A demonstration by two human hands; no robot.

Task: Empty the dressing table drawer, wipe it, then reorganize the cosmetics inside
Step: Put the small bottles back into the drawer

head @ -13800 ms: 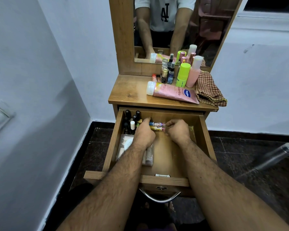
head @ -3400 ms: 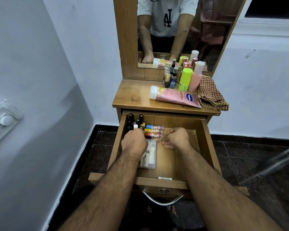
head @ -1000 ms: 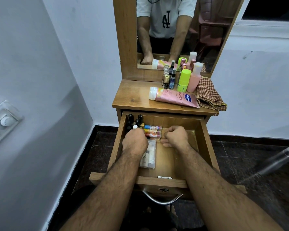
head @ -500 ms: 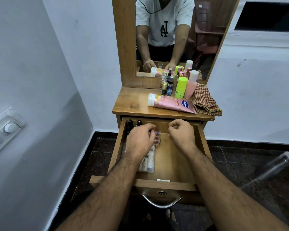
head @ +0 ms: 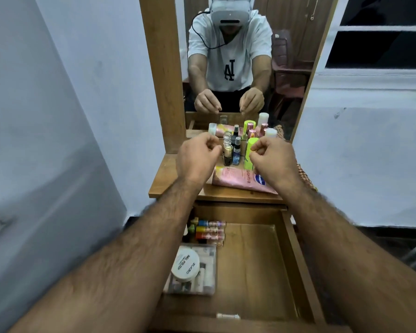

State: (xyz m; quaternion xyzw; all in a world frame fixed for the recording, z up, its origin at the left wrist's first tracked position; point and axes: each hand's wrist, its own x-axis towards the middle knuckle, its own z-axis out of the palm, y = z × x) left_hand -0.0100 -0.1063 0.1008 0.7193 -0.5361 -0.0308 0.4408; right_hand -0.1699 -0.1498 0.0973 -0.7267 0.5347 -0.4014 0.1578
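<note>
Drawer (head: 296, 267) pulled open, lower centre of frame, wooden, floor mostly bare on its right side. Back-left corner of drawer: row of small tubes (head: 210, 230) lying sideways, stacked front to back, caps blue, yellow, orange-red. Just in front of them a clear plastic box (head: 208, 272) with small cosmetic sticks inside; a round white jar (head: 186, 263) sits on top of the box, lid with printed text facing up.

Above the drawer, the wooden surface (head: 165, 179) of the dressing table, mid frame. On it: a pink tube (head: 238, 180) lying flat, a neon-green bottle (head: 250, 150) upright behind it, small spray bottles (head: 233, 152) clustered just left of the green one, a pink bottle with white cap (head: 270, 132) at the back, a checked cloth (head: 304, 174) at the right edge, partly hidden by the right forearm.

Both hands raised over the surface, centre frame. Left hand (head: 197, 157): fingers curled in, thumb against forefinger, grip closed, nothing visible in it. Right hand (head: 273, 159): same, fingers curled into a loose fist, grip closed, nothing seen held. Hands apart, the spray bottles showing between them.

Mirror (head: 247, 68) in a wooden frame behind the surface, upper centre, reflecting a person in a white T-shirt with a headset. Pale blue-white walls left and right, dark floor lower right, window upper right.
</note>
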